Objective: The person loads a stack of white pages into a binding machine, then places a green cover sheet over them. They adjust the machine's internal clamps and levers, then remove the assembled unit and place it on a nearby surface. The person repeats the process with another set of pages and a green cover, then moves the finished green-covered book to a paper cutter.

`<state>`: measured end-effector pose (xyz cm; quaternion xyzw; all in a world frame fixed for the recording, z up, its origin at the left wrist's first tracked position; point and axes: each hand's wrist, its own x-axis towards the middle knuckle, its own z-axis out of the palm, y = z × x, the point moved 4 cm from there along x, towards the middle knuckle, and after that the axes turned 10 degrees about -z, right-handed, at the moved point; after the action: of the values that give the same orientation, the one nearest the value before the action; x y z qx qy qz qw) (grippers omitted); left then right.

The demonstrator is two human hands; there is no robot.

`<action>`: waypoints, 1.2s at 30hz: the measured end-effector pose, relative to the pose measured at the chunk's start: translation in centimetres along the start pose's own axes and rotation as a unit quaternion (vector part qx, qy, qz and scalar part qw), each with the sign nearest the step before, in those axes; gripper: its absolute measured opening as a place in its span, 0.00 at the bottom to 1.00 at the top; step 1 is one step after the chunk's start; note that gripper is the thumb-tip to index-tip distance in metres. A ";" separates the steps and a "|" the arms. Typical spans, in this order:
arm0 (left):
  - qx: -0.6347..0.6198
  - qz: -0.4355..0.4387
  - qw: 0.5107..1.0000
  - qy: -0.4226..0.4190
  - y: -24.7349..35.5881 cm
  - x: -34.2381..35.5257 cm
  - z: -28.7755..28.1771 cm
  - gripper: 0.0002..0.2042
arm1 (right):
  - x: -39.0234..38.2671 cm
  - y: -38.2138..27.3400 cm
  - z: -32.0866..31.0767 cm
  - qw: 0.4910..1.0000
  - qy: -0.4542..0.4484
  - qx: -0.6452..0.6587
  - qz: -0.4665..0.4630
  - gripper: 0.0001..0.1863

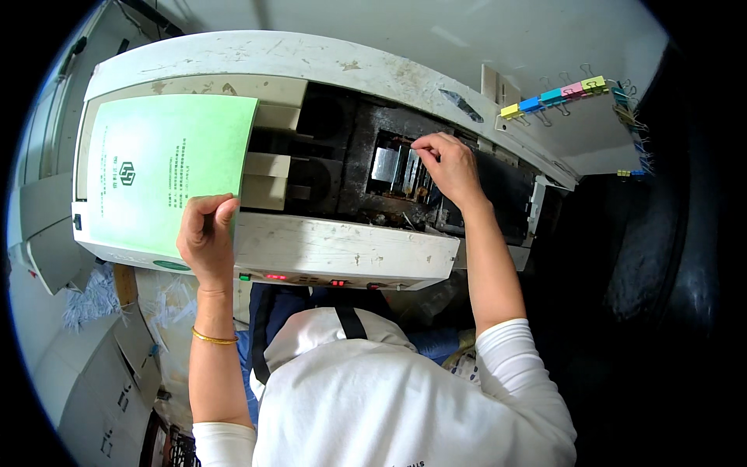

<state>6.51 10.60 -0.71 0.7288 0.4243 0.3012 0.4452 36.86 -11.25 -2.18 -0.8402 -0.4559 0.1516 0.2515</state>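
Head view shows left grip (pixel 208 243) curled and right grip (pixel 450 165) nearly pinched, holding what I cannot tell; booklet (pixel 163 167) lies left of the former, while bars (pixel 406 173) beside the latter could nip it if they shift.

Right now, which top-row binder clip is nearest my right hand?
The row's leftmost yellow clip; the blue, teal, pink and other yellow clip sit farther right.

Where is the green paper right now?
In the head view, the green paper lies on the left part of the white machine, with the person's left hand at its lower right corner.
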 end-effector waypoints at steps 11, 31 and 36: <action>-0.133 0.028 0.982 -0.129 10.2 -2.0 7.0 0.06 | 0.9 1.7 -4.0 0.994 0.102 0.038 -0.034 0.06; 0.121 0.003 0.934 -0.336 7.7 -0.9 24.3 0.07 | 3.8 5.4 -5.6 0.978 0.160 -0.116 -0.061 0.08; 0.233 0.060 0.922 -0.302 7.3 -0.3 25.9 0.14 | 3.9 5.8 -4.9 0.992 0.113 -0.021 0.044 0.10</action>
<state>30.10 -1.62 -5.08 0.8924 0.2834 -0.0148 0.3508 45.37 -12.05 -1.47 -0.8764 -0.3901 0.0566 0.2768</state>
